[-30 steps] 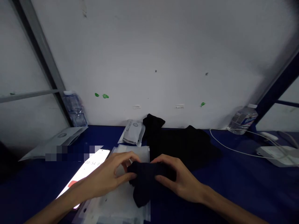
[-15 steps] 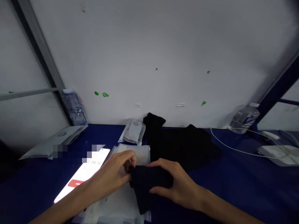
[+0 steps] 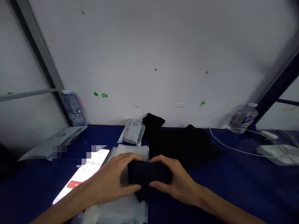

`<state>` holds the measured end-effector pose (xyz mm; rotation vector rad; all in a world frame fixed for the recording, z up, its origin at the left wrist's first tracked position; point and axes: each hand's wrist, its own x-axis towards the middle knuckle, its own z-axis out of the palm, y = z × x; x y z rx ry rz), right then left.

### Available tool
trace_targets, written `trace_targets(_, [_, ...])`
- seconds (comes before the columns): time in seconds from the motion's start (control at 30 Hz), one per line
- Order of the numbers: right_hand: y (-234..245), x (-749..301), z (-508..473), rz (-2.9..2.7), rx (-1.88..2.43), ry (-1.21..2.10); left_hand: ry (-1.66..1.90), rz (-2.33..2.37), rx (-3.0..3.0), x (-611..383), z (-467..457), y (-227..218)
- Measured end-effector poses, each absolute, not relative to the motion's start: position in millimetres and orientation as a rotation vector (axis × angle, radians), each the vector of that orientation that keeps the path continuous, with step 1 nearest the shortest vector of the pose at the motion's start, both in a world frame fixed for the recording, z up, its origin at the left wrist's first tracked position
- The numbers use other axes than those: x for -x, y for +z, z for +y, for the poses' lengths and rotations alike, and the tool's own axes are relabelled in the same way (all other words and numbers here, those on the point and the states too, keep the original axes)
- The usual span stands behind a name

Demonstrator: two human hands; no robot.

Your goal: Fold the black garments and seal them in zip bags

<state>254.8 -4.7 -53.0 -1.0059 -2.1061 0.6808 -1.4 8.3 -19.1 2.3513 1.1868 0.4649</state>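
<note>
A folded piece of black cloth is held between my two hands, above the front of the blue table. My left hand grips its left end, fingers over the top and thumb along the front. At the other end my right hand closes round it the same way. A short flap of the cloth hangs down below the thumbs. Flat frosted zip bags lie stacked beneath my left hand. Just behind my hands spreads a heap of black cloth.
A filled, printed zip bag sits near the wall. On the left are a lit phone, grey packets and a water bottle. To the right stand another bottle and a white device with a cable.
My left hand has shifted from pinching the cloth's left edge to wrapping round that end. The hanging flap is shorter, and the cloth is now a more compact bundle.
</note>
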Motion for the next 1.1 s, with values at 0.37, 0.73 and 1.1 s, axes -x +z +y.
trace_targets(0.37, [-30,-270,-3,-2.179,0.997,0.767,0.528,1.122,-2.247,2,6,-17])
trace_targets(0.73, [-58,-249,-1,-1.988,1.020,0.818,0.619,1.167,-2.204,9,19,-12])
trace_targets(1.1, [-66,-254,4,-2.153,1.030,0.582,0.504,1.079,-2.394,2,14,-10])
